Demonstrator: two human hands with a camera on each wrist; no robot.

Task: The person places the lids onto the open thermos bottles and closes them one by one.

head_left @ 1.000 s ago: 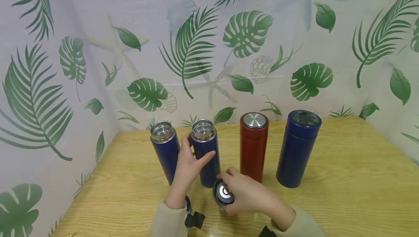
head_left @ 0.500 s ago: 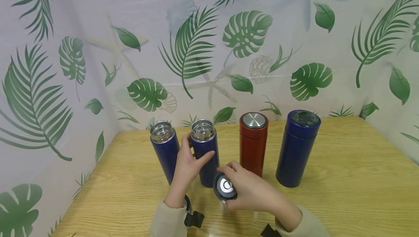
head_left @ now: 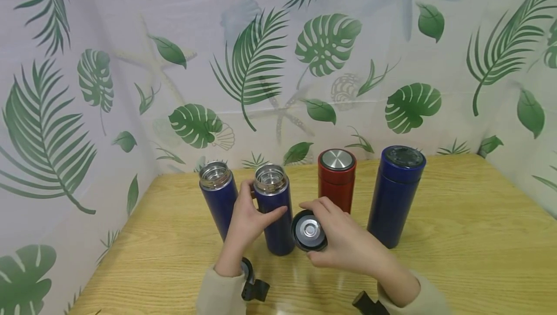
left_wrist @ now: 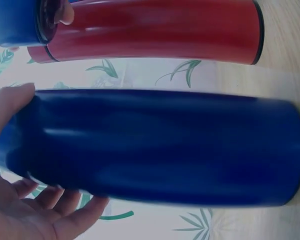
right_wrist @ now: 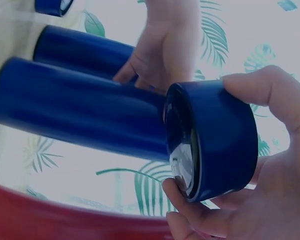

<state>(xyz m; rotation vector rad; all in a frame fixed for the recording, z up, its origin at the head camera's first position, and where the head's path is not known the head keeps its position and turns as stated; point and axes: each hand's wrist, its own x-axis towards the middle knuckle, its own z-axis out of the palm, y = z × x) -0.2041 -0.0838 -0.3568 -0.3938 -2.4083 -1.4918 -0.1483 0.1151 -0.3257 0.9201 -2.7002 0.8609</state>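
Observation:
My left hand (head_left: 252,225) grips a blue thermos bottle (head_left: 279,232) round its upper body, thumb in front. Its mouth is uncovered and shows a bare steel neck (head_left: 271,179). In my right hand (head_left: 344,240) is a blue screw lid (right_wrist: 225,137), pinched by its sides. The lid's underside, with a silver disc in a dark rim, faces up toward the head view. It hangs just right of the gripped bottle, level with its lower body. The left wrist view shows the left fingers (left_wrist: 82,217) and thumb curled on either side of the blue body.
Another lidless blue thermos (head_left: 219,203) stands left of the gripped one. A red thermos (head_left: 337,179) and a larger blue thermos (head_left: 396,199), both capped, stand to the right. A second lid (right_wrist: 52,6) lies on the wooden table (head_left: 470,237), mostly behind my left wrist.
My right hand has lifted the lid up and to the right, its underside turned more toward the head view. The gripped bottle has shifted slightly nearer, with the left hand still round it.

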